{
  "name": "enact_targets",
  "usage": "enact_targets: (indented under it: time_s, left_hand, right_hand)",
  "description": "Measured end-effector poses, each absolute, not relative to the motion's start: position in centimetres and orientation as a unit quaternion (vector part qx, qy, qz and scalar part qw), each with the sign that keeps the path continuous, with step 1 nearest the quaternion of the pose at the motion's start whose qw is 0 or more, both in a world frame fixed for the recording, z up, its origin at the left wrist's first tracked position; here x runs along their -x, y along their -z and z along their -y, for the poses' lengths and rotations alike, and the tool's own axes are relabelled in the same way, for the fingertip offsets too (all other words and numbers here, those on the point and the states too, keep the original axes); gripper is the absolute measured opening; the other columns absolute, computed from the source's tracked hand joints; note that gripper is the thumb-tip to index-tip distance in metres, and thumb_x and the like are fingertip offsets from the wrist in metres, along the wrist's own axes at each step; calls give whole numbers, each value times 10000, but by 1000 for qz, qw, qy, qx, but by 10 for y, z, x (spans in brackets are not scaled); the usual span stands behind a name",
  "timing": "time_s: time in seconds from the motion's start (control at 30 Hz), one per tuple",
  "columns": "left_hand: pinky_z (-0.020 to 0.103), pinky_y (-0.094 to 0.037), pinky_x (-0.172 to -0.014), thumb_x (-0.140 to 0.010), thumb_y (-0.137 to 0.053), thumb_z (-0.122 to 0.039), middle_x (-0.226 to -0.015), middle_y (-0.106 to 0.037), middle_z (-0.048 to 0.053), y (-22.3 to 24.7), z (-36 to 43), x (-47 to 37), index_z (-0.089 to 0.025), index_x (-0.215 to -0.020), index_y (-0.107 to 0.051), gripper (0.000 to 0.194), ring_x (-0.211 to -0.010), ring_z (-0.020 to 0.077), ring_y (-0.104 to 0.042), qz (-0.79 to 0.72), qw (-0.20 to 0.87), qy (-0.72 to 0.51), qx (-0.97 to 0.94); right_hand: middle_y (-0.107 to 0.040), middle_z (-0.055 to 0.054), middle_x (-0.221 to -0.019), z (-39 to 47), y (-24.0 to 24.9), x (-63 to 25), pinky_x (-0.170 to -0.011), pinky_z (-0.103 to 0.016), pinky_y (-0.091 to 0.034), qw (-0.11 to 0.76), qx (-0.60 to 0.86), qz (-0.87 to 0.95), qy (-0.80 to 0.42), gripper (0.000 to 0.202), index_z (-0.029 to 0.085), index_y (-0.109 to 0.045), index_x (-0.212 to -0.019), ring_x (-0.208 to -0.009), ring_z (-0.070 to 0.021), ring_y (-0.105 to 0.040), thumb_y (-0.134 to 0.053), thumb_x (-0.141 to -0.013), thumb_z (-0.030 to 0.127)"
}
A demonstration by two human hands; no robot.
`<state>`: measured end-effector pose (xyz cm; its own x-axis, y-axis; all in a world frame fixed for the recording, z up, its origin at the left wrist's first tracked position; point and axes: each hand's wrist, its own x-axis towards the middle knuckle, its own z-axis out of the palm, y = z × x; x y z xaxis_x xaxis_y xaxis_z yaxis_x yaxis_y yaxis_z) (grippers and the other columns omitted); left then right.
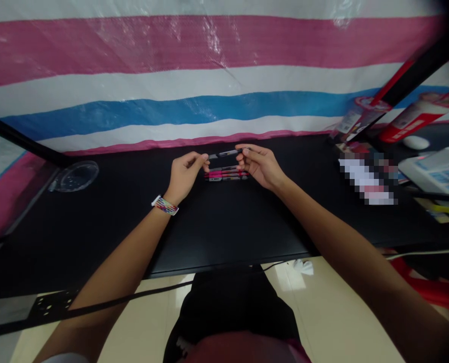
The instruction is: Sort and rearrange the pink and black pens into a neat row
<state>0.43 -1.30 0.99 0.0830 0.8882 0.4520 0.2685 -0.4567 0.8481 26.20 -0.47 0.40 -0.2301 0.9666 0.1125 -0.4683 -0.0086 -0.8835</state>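
Observation:
A dark pen with a clear section (226,153) is stretched level between my two hands, above the black table. My left hand (186,171), with a multicoloured band at the wrist, pinches its left end between thumb and fingers. At the opposite end, the fingertips of my right hand (260,164) are closed on the same pen. Just below it, several pens (228,174) with pink, red and black parts lie side by side on the tabletop. My fingers partly cover their ends.
A clear plastic lid (78,176) lies at the table's left. On the right stand two drink cups with red straws (360,118), (417,118) near a black post. A white mouse (416,142) and a white device (438,169) sit nearby. Striped sheeting (209,80) hangs behind the table.

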Motion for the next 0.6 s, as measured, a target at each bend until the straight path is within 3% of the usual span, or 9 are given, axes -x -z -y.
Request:
enact_targets:
  time_s: [0.1, 0.23, 0.33, 0.6]
  left_hand:
    - [319, -601, -759, -1091, -716, -453, -668, -759, 15, -9, 12, -4, -220, -764, -789, 408, -659, 149, -718, -435, 294, -516, -677]
    - [354, -645, -849, -974, -860, -352, -937, -866, 45, -3, 10, -4, -233, -971, -848, 119, -869, 199, -800, -417, 279, -537, -678]
    - [397, -652, -943, -923, -896, -276, -1061, -876, 55, 2, 10, -4, -237, -1015, -850, 110, -993, 226, -816, -406, 233, -550, -692]
    - [414, -655, -971, -912, -899, -212, -1044, -862, 53, 5, 10, -5, -231, -986, -833, 100, -1019, 235, -817, -406, 214, -558, -691]
  right_hand:
    - [-791, -23, -885, 5, -4, -262, -838, -340, -694, 548, 296, 435, -650, 262, 224, -886, -1087, -789, -147, -700, -941, -869, 358]
    - [-793, -30, -890, 5, -3, -260, -840, -339, -697, 555, 305, 424, -648, 210, 216, -881, -1078, -791, -148, -701, -911, -902, 327]
    - [-786, -29, -866, 7, -2, -258, -835, -318, -700, 560, 313, 401, -655, 186, 201, -875, -1055, -770, -141, -693, -894, -909, 316]
    - [-829, -65, -998, 7, -7, -259, -890, -257, -695, 531, 312, 289, -733, 243, 194, -840, -1156, -887, -156, -764, -682, -1037, 335]
